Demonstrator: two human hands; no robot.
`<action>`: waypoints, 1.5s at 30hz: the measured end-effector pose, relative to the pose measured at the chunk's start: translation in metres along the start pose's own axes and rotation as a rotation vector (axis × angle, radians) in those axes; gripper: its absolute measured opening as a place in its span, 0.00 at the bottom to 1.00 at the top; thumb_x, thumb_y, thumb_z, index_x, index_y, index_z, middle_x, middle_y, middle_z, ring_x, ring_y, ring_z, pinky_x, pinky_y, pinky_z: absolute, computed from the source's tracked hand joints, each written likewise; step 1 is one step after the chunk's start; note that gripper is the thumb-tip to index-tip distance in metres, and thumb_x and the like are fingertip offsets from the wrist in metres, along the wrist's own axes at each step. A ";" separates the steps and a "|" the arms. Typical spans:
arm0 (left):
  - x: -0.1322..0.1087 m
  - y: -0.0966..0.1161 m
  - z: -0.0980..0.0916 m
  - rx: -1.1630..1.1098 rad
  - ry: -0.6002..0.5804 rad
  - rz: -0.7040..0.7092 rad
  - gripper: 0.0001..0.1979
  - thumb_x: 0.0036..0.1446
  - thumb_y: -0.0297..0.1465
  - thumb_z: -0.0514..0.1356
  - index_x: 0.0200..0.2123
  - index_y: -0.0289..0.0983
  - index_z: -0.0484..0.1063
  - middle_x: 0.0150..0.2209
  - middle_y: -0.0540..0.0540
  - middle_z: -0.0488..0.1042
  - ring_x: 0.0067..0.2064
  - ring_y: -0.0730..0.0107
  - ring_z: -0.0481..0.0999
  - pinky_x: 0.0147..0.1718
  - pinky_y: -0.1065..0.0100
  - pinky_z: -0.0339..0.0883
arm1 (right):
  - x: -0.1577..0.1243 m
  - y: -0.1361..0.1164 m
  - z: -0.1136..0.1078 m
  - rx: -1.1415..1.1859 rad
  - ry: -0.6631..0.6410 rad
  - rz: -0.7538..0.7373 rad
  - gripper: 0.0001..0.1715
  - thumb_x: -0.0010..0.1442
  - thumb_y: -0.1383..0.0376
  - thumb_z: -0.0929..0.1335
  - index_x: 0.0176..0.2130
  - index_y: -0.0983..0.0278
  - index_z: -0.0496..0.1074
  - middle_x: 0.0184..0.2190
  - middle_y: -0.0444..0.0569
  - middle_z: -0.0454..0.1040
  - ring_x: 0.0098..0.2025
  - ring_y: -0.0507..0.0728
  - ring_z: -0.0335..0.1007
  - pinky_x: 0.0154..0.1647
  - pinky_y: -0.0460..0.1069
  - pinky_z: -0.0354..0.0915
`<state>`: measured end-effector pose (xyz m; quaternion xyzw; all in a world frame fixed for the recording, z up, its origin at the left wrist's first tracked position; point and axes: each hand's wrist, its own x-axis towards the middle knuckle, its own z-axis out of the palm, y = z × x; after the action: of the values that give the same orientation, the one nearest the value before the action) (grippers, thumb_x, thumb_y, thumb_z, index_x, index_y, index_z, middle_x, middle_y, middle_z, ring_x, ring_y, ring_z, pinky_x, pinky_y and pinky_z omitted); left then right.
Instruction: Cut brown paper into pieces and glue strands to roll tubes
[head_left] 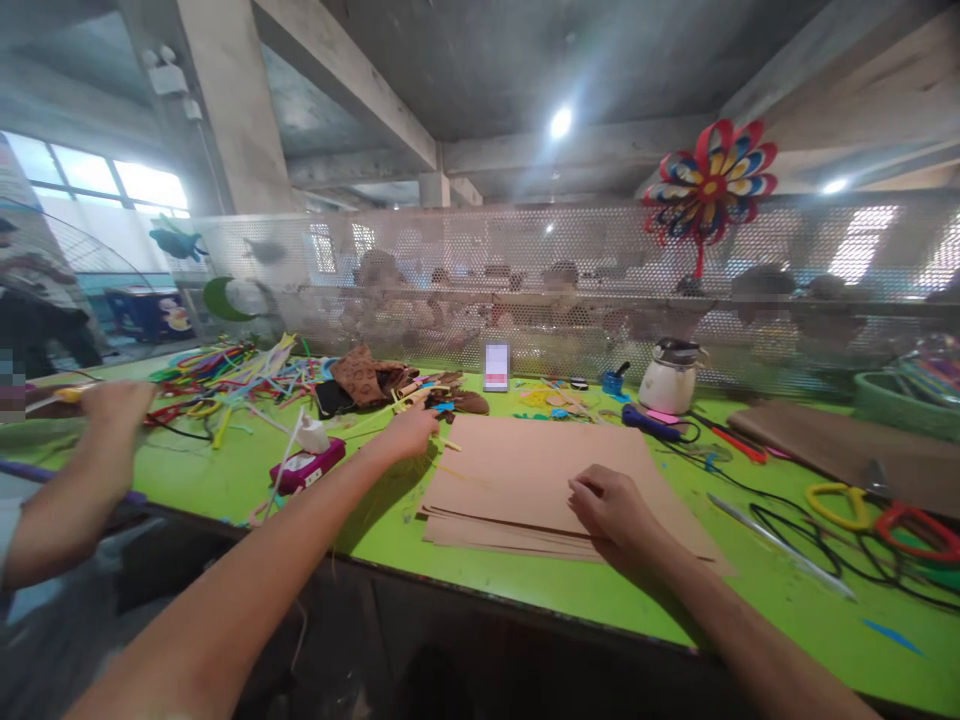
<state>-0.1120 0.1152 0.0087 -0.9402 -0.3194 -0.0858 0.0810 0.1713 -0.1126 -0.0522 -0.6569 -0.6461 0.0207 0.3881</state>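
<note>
My left hand (411,433) is closed at the left corner of a stack of brown paper sheets (525,460). Thin yellow strips (448,445) poke out around its fingers, partly hidden by them. My right hand (611,505) rests on the right part of the stack, fingers curled in and thumb against them, with nothing visible in the grip. The sheets lie flat, with their front edges slightly fanned. Just beyond my left hand are a brown patterned cloth bag (364,375) and small scraps.
A co-worker's hand (120,400) is at the left near a pile of coloured pipe cleaners (232,370). A magenta tissue pack (307,467), white jug (670,380), blue-handled tool (651,422), yellow-handled scissors (838,500) and black cable (795,540) surround the sheets. A mesh divider (465,290) stands behind.
</note>
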 end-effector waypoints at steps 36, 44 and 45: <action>0.025 -0.056 -0.044 0.144 0.351 -0.794 0.21 0.63 0.40 0.46 0.51 0.32 0.64 0.41 0.31 0.74 0.45 0.47 0.74 0.41 0.56 0.65 | -0.008 -0.023 -0.010 -0.051 -0.181 -0.116 0.11 0.58 0.68 0.62 0.26 0.65 0.69 0.26 0.49 0.70 0.28 0.53 0.63 0.29 0.47 0.54; 0.049 -0.070 -0.039 0.075 0.412 -0.953 0.28 0.56 0.34 0.51 0.57 0.23 0.56 0.55 0.23 0.62 0.58 0.44 0.61 0.52 0.52 0.57 | -0.007 -0.018 -0.004 -0.038 -0.199 -0.105 0.12 0.60 0.67 0.62 0.27 0.65 0.70 0.27 0.48 0.71 0.29 0.53 0.64 0.31 0.47 0.55; 0.049 -0.074 -0.033 0.058 0.390 -0.977 0.29 0.56 0.35 0.51 0.57 0.21 0.56 0.56 0.21 0.60 0.59 0.41 0.60 0.52 0.50 0.57 | -0.007 -0.018 -0.004 -0.036 -0.202 -0.099 0.12 0.60 0.67 0.61 0.28 0.65 0.71 0.27 0.49 0.71 0.29 0.53 0.64 0.30 0.47 0.55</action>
<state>-0.1225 0.1951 0.0583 -0.6456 -0.7019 -0.2779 0.1154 0.1571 -0.1231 -0.0429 -0.6257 -0.7138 0.0561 0.3095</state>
